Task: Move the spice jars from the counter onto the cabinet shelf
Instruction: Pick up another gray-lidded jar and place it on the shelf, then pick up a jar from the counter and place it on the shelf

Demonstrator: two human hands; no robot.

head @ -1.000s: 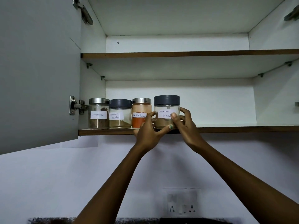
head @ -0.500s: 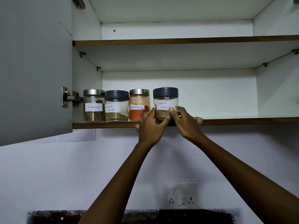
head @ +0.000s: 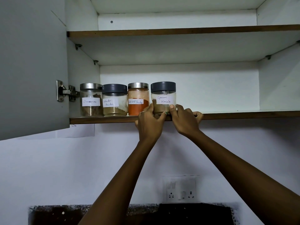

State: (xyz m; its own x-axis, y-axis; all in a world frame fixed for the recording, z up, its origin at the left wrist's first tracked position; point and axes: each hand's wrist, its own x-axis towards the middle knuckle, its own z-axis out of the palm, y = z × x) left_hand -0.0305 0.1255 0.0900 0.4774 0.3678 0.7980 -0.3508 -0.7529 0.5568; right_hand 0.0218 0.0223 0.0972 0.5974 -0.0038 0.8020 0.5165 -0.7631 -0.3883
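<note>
Spanning the white cabinet, the brown-edged lower shelf [head: 227,115] carries four labelled glass spice jars. Rightmost, the dark-lidded Garam Masala jar [head: 163,97] stands upright near its front edge, its base grasped by the left hand [head: 150,123] and right hand [head: 185,120].

One head-worn view looks upward from below the cabinet shelf [head: 227,115], facing the wall squarely, close enough that the open cabinet fills the upper half.
</note>
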